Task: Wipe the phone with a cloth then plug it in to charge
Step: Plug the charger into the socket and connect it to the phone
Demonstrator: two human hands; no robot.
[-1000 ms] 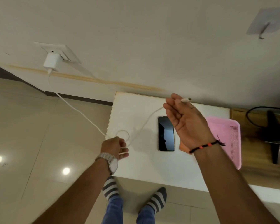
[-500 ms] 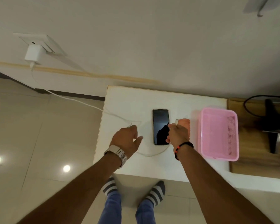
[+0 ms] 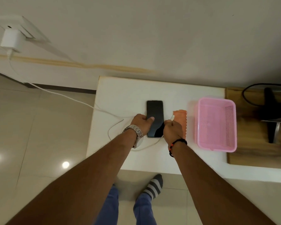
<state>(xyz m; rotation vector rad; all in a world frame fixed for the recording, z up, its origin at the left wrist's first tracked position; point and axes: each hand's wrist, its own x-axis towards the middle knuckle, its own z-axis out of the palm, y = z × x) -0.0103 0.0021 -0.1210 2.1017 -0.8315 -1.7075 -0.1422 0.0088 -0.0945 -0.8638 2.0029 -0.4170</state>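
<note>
On white desk (image 3: 120, 98), head view: phone (image 3: 154, 111) flat, screen up, dark. Left hand (image 3: 141, 123) grips phone's left edge, thumb on screen. Right hand (image 3: 173, 129) pinches white cable plug (image 3: 172, 118) just beside phone. Orange cloth (image 3: 180, 116) between phone and pink basket (image 3: 216, 124).

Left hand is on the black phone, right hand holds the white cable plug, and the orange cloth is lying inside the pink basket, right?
Not quite. The head view shows the orange cloth lying on the white table, beside the pink basket, not in it. The left hand is on the black phone; the right hand holds the white cable plug.
</note>
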